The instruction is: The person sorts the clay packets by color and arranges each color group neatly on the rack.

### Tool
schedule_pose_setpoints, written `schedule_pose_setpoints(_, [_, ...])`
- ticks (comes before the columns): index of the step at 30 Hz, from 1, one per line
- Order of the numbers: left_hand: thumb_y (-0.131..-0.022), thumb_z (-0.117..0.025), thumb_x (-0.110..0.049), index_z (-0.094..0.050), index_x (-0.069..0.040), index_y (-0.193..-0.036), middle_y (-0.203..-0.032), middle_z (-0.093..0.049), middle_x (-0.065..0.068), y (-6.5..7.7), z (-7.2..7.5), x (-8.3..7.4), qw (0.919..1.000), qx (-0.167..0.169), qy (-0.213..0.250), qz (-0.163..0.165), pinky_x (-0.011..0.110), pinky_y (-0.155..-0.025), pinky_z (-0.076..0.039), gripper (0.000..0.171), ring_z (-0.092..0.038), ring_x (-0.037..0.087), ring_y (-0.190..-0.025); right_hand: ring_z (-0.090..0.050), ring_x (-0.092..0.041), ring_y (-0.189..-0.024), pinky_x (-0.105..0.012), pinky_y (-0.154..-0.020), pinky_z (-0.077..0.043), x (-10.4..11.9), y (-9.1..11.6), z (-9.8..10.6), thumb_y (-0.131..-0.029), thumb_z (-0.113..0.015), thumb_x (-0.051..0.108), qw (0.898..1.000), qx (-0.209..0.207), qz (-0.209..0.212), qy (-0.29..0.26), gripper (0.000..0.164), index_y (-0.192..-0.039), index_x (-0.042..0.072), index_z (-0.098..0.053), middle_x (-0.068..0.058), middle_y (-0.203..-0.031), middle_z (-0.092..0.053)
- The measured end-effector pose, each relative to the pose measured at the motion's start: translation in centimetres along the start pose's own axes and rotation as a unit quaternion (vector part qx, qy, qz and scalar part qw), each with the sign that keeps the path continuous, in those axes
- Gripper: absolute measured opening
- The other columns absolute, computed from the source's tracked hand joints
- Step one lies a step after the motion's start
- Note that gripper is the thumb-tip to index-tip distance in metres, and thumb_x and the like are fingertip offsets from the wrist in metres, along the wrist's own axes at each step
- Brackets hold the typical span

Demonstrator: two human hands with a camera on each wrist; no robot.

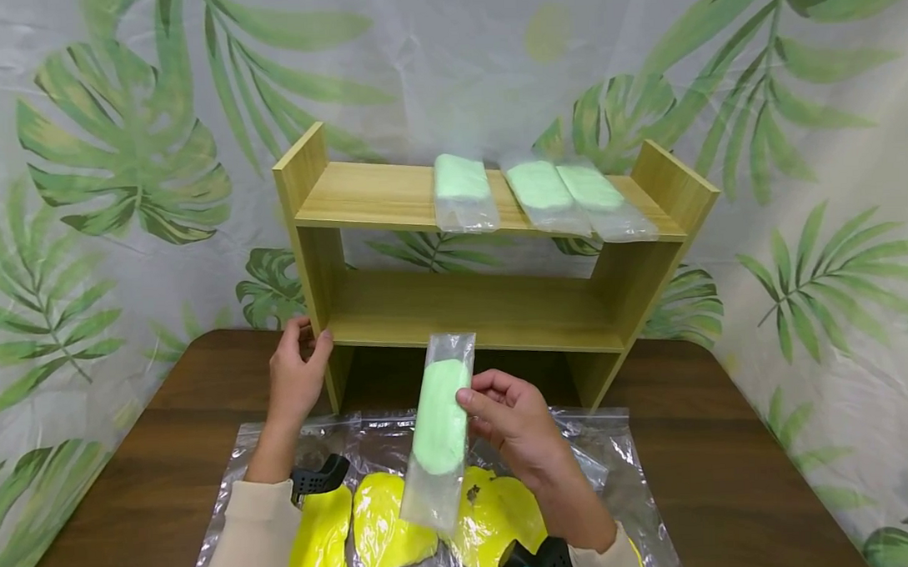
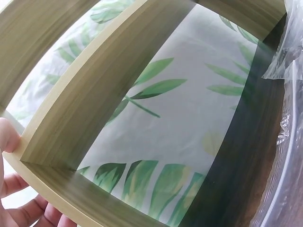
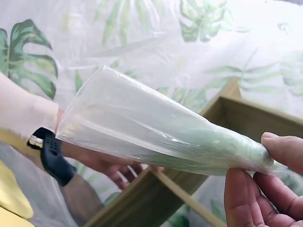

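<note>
Between the thumb and fingers of my right hand [image 1: 521,427] is a clear plastic packet [image 1: 438,422] with a pale green slab inside. It is held up in front of the wooden shelf [image 1: 470,304], its long side nearly upright. The right wrist view shows the wide, see-through end of the packet [image 3: 137,111] pointing away from the fingertips. My left hand [image 1: 298,376] grips the left side panel of the shelf, thumb at the front edge. In the left wrist view, fingers [image 2: 28,210] curl along the outer face of that panel [image 2: 61,196].
Three similar green packets lie on the shelf's top board, including a left one [image 1: 462,187] and a middle one [image 1: 543,193]. Yellow slabs [image 1: 383,519] in clear zip bags [image 1: 610,453] cover the near part of the dark wooden table [image 1: 152,461]. A leaf-patterned cloth [image 1: 446,67] hangs behind.
</note>
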State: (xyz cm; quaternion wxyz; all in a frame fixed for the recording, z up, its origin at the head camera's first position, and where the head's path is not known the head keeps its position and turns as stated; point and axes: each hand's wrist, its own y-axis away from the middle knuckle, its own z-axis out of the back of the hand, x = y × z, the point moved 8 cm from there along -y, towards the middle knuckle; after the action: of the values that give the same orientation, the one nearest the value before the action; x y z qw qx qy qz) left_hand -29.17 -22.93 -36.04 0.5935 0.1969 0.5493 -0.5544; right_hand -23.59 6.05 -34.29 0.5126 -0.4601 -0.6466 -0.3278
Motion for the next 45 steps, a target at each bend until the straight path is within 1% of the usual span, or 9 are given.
schedule_pose_setpoints(8, [-0.098,-0.053,-0.028,-0.05,-0.004,-0.128,-0.119,-0.058,0.016,0.0,0.1,0.2,1.0,-0.003,0.003,0.002,0.022,-0.075,-0.041,0.039,-0.054,0.022,-0.099,-0.065,-0.02,-0.08,-0.035,-0.074,-0.056,3.1,-0.3,-0.2,-0.09,-0.068,0.009,0.999,0.006,0.022,0.042,0.017,-0.1,-0.001,-0.058,-0.01,-0.091,-0.064])
schedule_pose_setpoints(11, [-0.098,-0.053,-0.029,-0.049,-0.004,-0.129,-0.12,-0.057,0.016,0.0,0.0,0.4,1.0,0.001,0.004,0.004,0.027,-0.077,-0.042,0.04,-0.054,0.024,-0.101,-0.064,-0.021,-0.081,-0.037,-0.074,-0.056,4.5,-0.2,-0.3,-0.09,-0.068,0.009,0.997,0.011,0.034,0.072,0.019,-0.102,-0.001,-0.058,-0.01,-0.093,-0.062])
schedule_pose_setpoints(16, [-0.098,-0.051,-0.032,-0.048,-0.005,-0.131,-0.121,-0.056,0.017,-0.1,-0.1,0.3,1.0,0.006,0.007,0.002,0.039,-0.081,-0.044,0.042,-0.054,0.026,-0.102,-0.064,-0.022,-0.084,-0.039,-0.074,-0.056,7.6,0.1,-0.7,-0.09,-0.068,0.011,0.989,0.029,0.065,0.133,0.022,-0.106,-0.001,-0.058,-0.012,-0.097,-0.061])
schedule_pose_setpoints(19, [-0.098,-0.05,-0.034,-0.048,-0.006,-0.131,-0.121,-0.056,0.017,-0.1,-0.1,0.2,0.9999,0.009,0.009,0.002,0.042,-0.082,-0.044,0.043,-0.054,0.027,-0.102,-0.064,-0.022,-0.083,-0.038,-0.073,-0.056,9.7,0.3,-0.8,-0.091,-0.067,0.008,0.985,0.033,0.085,0.146,0.02,-0.106,-0.001,-0.058,-0.012,-0.096,-0.062])
schedule_pose_setpoints(23, [-0.098,-0.051,-0.034,-0.049,-0.005,-0.13,-0.121,-0.057,0.017,-0.2,0.0,0.1,0.9999,0.007,0.009,0.007,0.039,-0.082,-0.044,0.043,-0.054,0.026,-0.102,-0.064,-0.021,-0.081,-0.037,-0.072,-0.056,12.2,0.4,-1.0,-0.091,-0.066,0.005,0.981,0.037,0.108,0.158,0.017,-0.105,-0.001,-0.059,-0.011,-0.095,-0.062])
schedule_pose_setpoints(28, [-0.098,-0.051,-0.034,-0.049,-0.005,-0.129,-0.119,-0.057,0.015,-0.1,0.0,0.3,0.9999,0.005,0.006,0.009,0.032,-0.079,-0.042,0.042,-0.053,0.023,-0.099,-0.064,-0.022,-0.081,-0.037,-0.072,-0.056,14.4,0.6,-1.6,-0.091,-0.065,0.005,0.974,0.049,0.127,0.18,0.016,-0.103,-0.001,-0.059,-0.012,-0.095,-0.063])
schedule_pose_setpoints(36, [-0.098,-0.051,-0.033,-0.05,-0.006,-0.128,-0.117,-0.058,0.015,-0.1,-0.2,0.5,0.9999,0.009,0.007,0.007,0.027,-0.075,-0.042,0.04,-0.053,0.023,-0.097,-0.063,-0.026,-0.086,-0.039,-0.073,-0.056,17.1,0.3,-2.2,-0.09,-0.069,0.011,0.968,0.037,0.125,0.216,0.018,-0.103,0.002,-0.061,-0.012,-0.099,-0.063])
schedule_pose_setpoints(40, [-0.098,-0.052,-0.032,-0.05,-0.005,-0.127,-0.117,-0.058,0.015,-0.1,-0.1,0.4,0.9999,0.003,0.011,0.005,0.026,-0.075,-0.042,0.04,-0.053,0.022,-0.097,-0.062,-0.025,-0.09,-0.038,-0.074,-0.055,18.7,-0.2,-2.5,-0.089,-0.07,0.018,0.961,0.037,0.123,0.243,0.023,-0.105,0.003,-0.061,-0.012,-0.101,-0.063])
schedule_pose_setpoints(45, [-0.098,-0.052,-0.032,-0.05,-0.006,-0.128,-0.117,-0.057,0.015,0.0,0.0,0.4,0.9999,0.004,0.007,0.007,0.029,-0.077,-0.042,0.04,-0.053,0.023,-0.098,-0.062,-0.025,-0.092,-0.037,-0.075,-0.055,20.6,-0.9,-3.2,-0.088,-0.072,0.02,0.964,0.038,0.12,0.235,0.026,-0.106,0.003,-0.062,-0.01,-0.101,-0.065])
